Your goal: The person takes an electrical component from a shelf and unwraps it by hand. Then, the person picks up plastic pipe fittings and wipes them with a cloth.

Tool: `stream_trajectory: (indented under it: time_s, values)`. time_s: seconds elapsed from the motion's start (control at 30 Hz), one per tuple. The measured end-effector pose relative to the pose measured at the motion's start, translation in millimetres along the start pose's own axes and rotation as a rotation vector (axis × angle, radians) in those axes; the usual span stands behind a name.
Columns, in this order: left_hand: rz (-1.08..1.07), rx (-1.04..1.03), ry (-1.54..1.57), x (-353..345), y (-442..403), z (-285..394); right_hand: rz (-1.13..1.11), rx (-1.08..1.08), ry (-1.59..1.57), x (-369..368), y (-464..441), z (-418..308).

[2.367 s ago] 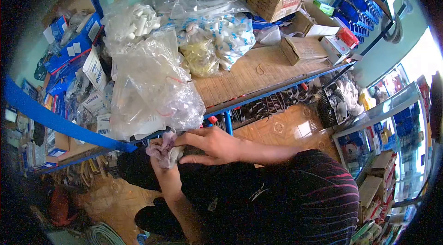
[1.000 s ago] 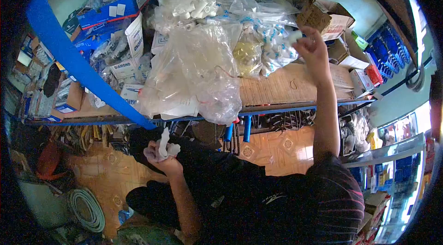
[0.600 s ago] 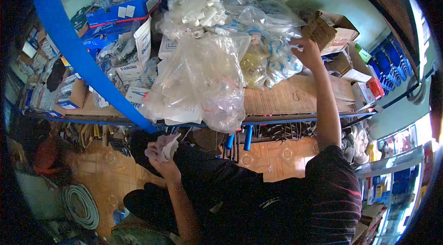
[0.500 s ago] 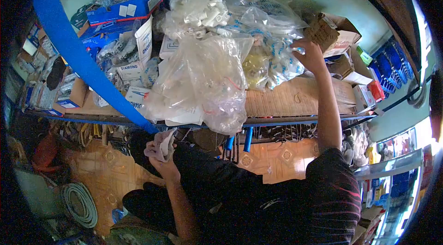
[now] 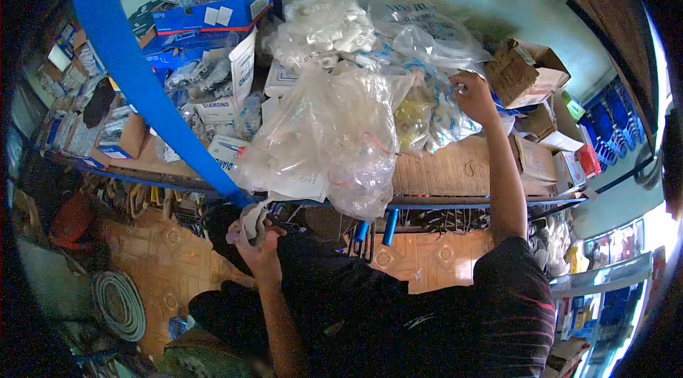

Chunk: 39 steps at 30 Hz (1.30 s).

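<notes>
My left hand is closed around a crumpled pale grey cloth, low in front of the shelf edge. At the right of the bag pile, my right hand has its fingers curled at a clear plastic bag with blue print; the fingertips pinch its upper edge. Beside that bag sits a yellowish bag. A large clear plastic bag hangs over the shelf's front edge, and behind it rests a bag of white fittings.
Blue boxes and white DIAMOND cartons stand left behind a slanting blue post. Open brown cardboard boxes are on the right. Below, a coiled hose lies on the tiled floor.
My right hand's fingers have closed in on the blue-printed bag's edge. My left hand has turned the cloth. The view has shifted slightly, so the shelf appears further right and lower.
</notes>
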<state>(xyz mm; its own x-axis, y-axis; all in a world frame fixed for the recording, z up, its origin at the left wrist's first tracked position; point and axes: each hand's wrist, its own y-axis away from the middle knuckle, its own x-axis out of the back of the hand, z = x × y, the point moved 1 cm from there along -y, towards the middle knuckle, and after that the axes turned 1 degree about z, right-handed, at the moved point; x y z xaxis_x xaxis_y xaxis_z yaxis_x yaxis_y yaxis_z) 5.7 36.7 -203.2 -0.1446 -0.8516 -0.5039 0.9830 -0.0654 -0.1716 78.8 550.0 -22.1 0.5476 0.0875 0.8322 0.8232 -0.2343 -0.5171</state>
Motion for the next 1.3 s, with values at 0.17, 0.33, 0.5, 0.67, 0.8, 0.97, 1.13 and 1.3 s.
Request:
stream_trajectory:
  time_s: [0.17,0.33,0.5,0.67,0.8,0.97,1.13,1.3]
  values:
    - [-0.046,-0.016,-0.049,11.8,1.6,-4.1,0.170,-0.176,-0.140,9.9,9.8,-19.1]
    - [0.154,0.014,0.363,1.1,6.0,-7.4,0.445,-0.213,-0.039,23.1,39.5,-14.7]
    - [-0.167,0.153,0.294,21.5,-0.3,-7.3,0.630,-0.331,-0.430,50.3,78.5,-71.9]
    - [0.126,0.280,-0.038,36.4,3.1,-29.2,0.355,-0.115,-0.925,34.5,115.3,-159.6]
    - [0.029,0.260,0.045,6.8,1.6,0.6,-0.017,0.167,-0.941,-7.0,111.8,-240.5]
    - [0.090,-0.032,-0.157,-32.9,7.4,78.2,-0.301,0.057,-1.230,-71.7,108.4,-312.7]
    - [-0.107,0.078,-0.088,-26.9,21.1,118.1,-0.378,-0.070,-1.563,-125.0,111.1,-344.5]
    - [-0.046,-0.051,-0.282,-32.9,18.8,112.1,-0.280,-0.375,-1.654,-131.7,121.7,-369.4]
